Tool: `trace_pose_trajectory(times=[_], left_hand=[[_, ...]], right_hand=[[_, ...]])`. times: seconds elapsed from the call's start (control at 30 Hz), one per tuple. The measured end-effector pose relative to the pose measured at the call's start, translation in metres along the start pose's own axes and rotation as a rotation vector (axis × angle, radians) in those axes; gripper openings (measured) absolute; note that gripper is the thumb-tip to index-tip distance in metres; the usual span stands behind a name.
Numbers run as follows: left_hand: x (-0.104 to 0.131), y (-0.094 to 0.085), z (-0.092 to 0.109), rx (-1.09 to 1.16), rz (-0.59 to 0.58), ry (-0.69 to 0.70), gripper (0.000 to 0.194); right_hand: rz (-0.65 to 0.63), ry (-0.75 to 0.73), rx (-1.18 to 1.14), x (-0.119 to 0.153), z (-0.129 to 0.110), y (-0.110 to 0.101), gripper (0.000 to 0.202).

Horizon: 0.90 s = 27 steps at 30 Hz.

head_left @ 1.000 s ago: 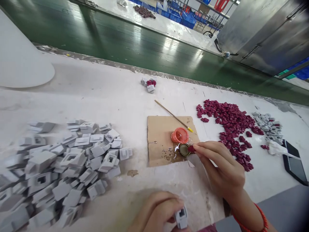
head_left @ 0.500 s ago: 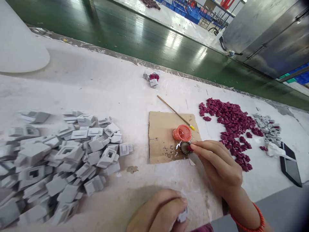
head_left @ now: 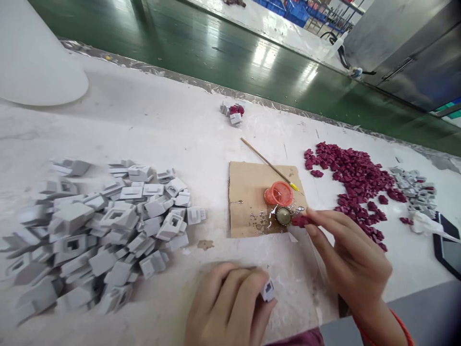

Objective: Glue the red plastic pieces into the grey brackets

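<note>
Right hand (head_left: 351,259) drawn back from bottle cap (head_left: 283,216) — pinching one maroon piece (head_left: 298,221), left hand (head_left: 230,302) closed on one grey housing (head_left: 268,290), seemingly.

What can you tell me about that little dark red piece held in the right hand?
The dark red piece is small, blocky and matte, seemingly plastic, like those in the red pile. The right hand pinches it between fingertips, so only its left end shows. It sits low over the cardboard's right edge, beside a round metal cap; whether they touch is unclear.
</note>
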<state>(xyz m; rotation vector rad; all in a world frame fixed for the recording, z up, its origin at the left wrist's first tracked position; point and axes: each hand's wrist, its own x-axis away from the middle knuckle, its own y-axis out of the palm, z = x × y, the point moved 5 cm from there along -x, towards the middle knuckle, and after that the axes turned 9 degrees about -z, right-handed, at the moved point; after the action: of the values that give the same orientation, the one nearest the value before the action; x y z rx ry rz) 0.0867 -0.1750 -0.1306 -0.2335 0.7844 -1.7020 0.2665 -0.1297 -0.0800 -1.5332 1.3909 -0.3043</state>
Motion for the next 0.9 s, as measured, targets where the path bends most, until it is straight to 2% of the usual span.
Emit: trace_pose_trajectory(times=[0.13,0.27,0.43,0.77,0.9], left_hand=[[0.002,0.001,-0.001,0.032,-0.002,-0.016,0.010],[0.000,-0.001,0.000,0.003,0.015,0.041,0.015],[-0.002,-0.004,-0.001,-0.017,-0.002,0.097,0.021],[-0.002,-0.004,0.000,-0.008,-0.012,0.096,0.020],[-0.003,-0.004,0.001,0.004,-0.019,0.060,0.018]], right_hand=[[-0.025,0.126,-0.191,0.015,-0.023,0.004,0.023],[0.028,0.134,-0.272,0.034,-0.044,0.017,0.026],[0.076,0.128,-0.266,0.042,-0.047,0.028,0.026],[0.028,0.088,-0.258,0.042,-0.049,0.030,0.023],[-0.049,0.076,-0.216,0.040,-0.051,0.031,0.027]])
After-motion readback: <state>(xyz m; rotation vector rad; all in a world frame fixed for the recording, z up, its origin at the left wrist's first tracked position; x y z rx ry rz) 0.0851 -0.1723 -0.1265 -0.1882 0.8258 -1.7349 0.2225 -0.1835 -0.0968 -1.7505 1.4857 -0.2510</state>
